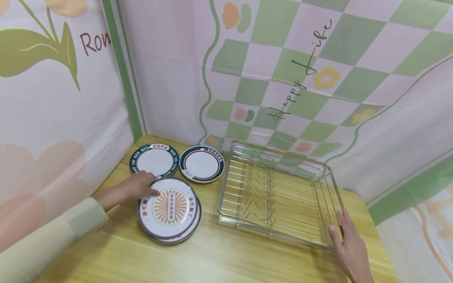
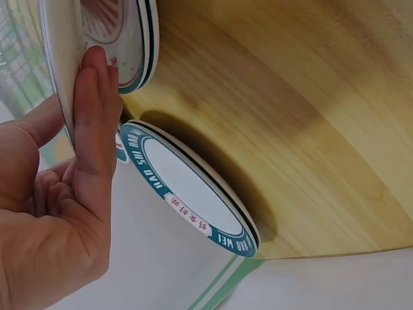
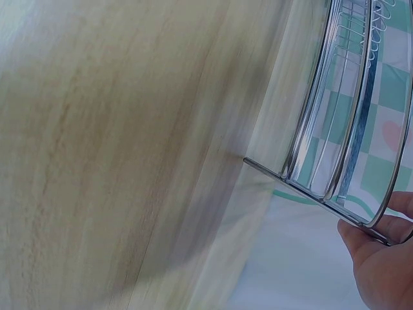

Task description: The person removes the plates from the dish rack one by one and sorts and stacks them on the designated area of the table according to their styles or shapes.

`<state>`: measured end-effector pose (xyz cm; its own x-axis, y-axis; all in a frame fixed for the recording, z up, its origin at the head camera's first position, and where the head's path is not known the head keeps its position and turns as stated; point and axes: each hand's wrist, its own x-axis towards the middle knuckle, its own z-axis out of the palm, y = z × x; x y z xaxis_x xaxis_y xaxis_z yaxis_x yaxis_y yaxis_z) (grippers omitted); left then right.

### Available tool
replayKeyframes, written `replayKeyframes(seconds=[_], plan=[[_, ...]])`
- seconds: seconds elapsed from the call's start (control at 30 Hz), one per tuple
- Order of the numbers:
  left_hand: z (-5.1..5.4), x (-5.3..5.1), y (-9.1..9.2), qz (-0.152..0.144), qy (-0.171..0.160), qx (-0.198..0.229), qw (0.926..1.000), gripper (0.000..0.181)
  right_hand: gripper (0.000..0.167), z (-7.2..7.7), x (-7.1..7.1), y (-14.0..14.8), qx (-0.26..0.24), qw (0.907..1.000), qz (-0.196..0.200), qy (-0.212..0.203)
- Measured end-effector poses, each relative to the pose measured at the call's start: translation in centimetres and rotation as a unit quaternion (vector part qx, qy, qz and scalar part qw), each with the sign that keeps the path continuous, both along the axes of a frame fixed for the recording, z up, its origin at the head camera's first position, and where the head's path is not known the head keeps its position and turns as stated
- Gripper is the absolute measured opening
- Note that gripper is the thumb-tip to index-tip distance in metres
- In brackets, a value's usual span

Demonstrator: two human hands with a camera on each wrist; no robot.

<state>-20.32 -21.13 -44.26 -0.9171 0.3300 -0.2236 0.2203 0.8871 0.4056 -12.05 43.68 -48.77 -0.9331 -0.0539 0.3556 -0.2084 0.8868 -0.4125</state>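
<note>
My left hand (image 1: 136, 186) pinches the edge of a white plate (image 1: 155, 220) with an orange sunburst centre, thumb above and fingers underneath. In the left wrist view this plate (image 2: 58, 71) tilts up off the plates below it. My right hand (image 1: 352, 247) holds the right end of a wire dish rack (image 1: 271, 196); in the right wrist view its thumb and fingers grip the rack's metal corner (image 3: 368, 224). Behind the sunburst plate lie a plate with a lettered green rim (image 1: 155, 159) and a green-rimmed plate with a red ring (image 1: 202, 164).
The wooden table (image 1: 226, 259) stands against a checkered cloth wall (image 1: 283, 59) behind and a white patterned cloth (image 1: 60, 118) on the left. The rack has wavy wire dividers on its left side. Bare tabletop shows in front of the rack and plates.
</note>
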Motion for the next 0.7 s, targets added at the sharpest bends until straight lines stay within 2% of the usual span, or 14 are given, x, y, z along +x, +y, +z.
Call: replayKeyframes(seconds=[0.17,0.37,0.57,0.7], plan=[[-0.4,0.1,0.0,0.007,0.004,-0.02,0.9998,0.039,0.061,0.0,0.0,0.1,0.002,1.0,0.001,0.002],[-0.5,0.3,0.2,0.014,-0.012,-0.017,0.9997,0.037,0.061,0.0,0.0,0.0,0.001,1.0,0.001,0.006],[-1.0,0.5,0.3,0.008,-0.016,-0.022,0.9996,0.041,0.061,0.1,0.0,-0.1,0.002,0.9999,0.002,0.01],[-1.4,0.5,0.4,0.006,-0.014,-0.026,0.9995,0.032,0.061,0.1,0.0,-0.1,0.002,1.0,0.002,0.009]])
